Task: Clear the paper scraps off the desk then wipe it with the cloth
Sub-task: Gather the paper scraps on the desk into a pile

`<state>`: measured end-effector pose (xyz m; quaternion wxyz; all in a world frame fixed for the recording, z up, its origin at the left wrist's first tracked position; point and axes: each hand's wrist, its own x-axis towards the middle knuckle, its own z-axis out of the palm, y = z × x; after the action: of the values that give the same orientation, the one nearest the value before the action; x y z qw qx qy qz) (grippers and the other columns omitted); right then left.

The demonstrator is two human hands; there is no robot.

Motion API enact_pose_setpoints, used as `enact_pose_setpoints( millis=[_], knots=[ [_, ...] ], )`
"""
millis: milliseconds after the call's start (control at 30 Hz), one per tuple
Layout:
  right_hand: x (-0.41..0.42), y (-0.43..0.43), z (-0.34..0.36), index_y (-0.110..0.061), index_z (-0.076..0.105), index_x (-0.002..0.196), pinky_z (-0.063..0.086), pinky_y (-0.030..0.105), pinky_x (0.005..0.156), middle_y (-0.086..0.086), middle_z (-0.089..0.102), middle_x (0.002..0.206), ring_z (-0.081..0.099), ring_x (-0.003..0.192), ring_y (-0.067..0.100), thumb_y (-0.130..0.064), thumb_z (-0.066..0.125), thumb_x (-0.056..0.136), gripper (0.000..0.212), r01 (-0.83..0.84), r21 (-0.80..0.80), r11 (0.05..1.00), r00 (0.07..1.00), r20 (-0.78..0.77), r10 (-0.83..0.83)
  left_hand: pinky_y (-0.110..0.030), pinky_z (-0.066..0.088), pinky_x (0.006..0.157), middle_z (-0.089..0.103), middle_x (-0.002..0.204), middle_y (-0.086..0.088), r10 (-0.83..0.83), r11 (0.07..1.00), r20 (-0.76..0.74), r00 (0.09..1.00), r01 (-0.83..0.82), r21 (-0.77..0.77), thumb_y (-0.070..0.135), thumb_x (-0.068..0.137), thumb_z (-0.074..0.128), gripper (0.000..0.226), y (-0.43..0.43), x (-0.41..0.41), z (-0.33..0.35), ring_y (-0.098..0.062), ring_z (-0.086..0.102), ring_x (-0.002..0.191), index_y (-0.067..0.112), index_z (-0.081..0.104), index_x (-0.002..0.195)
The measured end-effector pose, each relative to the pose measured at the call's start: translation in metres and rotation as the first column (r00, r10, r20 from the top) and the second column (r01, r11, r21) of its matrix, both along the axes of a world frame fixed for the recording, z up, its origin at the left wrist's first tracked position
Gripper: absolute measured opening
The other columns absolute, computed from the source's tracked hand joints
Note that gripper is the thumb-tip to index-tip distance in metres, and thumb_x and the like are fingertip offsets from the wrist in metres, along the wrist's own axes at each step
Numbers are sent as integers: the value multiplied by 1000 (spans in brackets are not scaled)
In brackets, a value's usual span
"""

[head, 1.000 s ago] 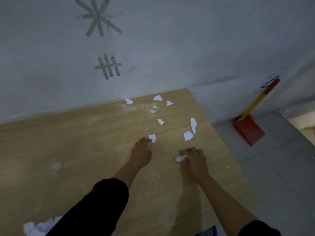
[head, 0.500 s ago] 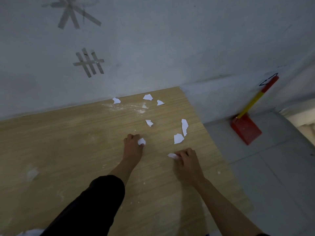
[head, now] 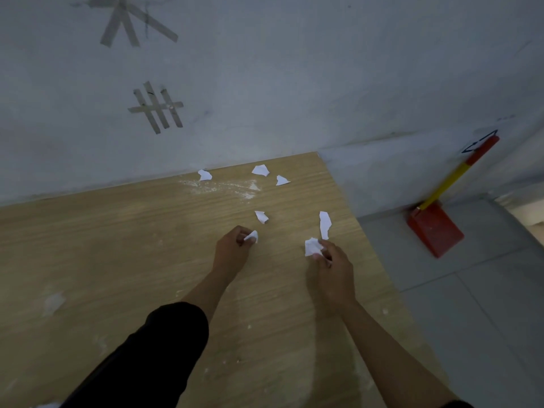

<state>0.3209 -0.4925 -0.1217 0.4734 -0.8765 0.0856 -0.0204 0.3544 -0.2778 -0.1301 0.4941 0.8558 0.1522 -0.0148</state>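
now | left hand [head: 232, 248] pinches small white scrap [head: 251, 236] | right hand [head: 331, 266] grips crumpled white scrap [head: 311, 246] | desk [head: 117, 245]

Single head-worn wide-angle view, looking forward and down over the desk [head: 117, 260].

The camera sits above the desk's near edge, close over the person's forearms, and faces the wall [head: 294, 69] behind the desk. The left hand [head: 232, 248] and right hand [head: 332, 269] lie near mid-frame, the wall fills the upper part, and the floor [head: 471, 319] shows past the desk's right edge.
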Motion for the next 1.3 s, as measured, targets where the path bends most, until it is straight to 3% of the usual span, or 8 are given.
enact_pose_setpoints(
  millis=[133,233,400,533,767,900,1100,1300],
  knots=[
    [36,-7,-9,-20,41,137,44,34,91,9,59,119,55,106,24,-14,51,91,47,-223,-227,948,965,-189,182,-24,39,73,64,94,-14,-126,979,42,991,118,166,23,83,66,17,-7,21,-2,-22,57,89,6,69,86],
    [49,-7,-19,-23,48,126,46,41,88,13,59,110,53,103,32,-18,48,90,36,-387,-421,821,913,-298,277,-33,43,94,61,114,-18,-253,934,65,965,226,276,18,80,69,15,-10,35,-10,-29,53,112,4,69,84],
    [50,-6,-29,-16,60,98,46,37,81,8,59,100,48,100,27,-16,53,88,12,-315,-470,824,948,-185,257,-40,38,105,51,135,-14,-385,872,6,923,362,330,18,82,66,13,-10,47,-12,-26,42,129,7,67,88],
    [48,-7,-21,-12,68,87,40,34,76,12,55,99,48,93,29,-22,62,83,11,-183,-602,777,963,50,266,-31,44,90,65,108,-8,-399,874,15,917,375,309,11,83,60,8,-13,52,-8,-28,55,103,6,65,88],
    [77,-10,-22,-3,50,120,31,34,104,11,25,150,25,135,28,-12,49,93,29,-169,-386,907,986,-76,151,-30,38,84,67,102,-13,-376,888,98,921,329,320,11,90,53,19,-6,43,-8,-30,54,97,7,70,97],
    [85,-7,-24,-1,53,122,37,36,92,17,54,125,42,116,33,-8,52,90,33,-178,-455,873,984,-102,147,-26,36,78,67,97,-13,-360,901,84,929,323,289,16,89,56,18,3,31,-4,-27,56,92,11,72,98],
    [66,18,-14,-5,62,78,36,30,66,16,64,82,55,87,34,-3,64,76,3,-102,-371,923,995,-30,98,-16,37,70,67,91,-11,-274,955,148,950,251,158,5,81,62,16,27,1,13,-18,60,79,10,71,93],
    [23,81,-6,-11,67,86,44,31,68,11,69,81,62,80,29,-1,61,78,14,-158,-195,968,986,12,164,-31,50,73,62,78,-5,-144,990,137,980,142,28,12,82,65,22,74,-45,31,-23,61,77,11,57,103]
  ],
)
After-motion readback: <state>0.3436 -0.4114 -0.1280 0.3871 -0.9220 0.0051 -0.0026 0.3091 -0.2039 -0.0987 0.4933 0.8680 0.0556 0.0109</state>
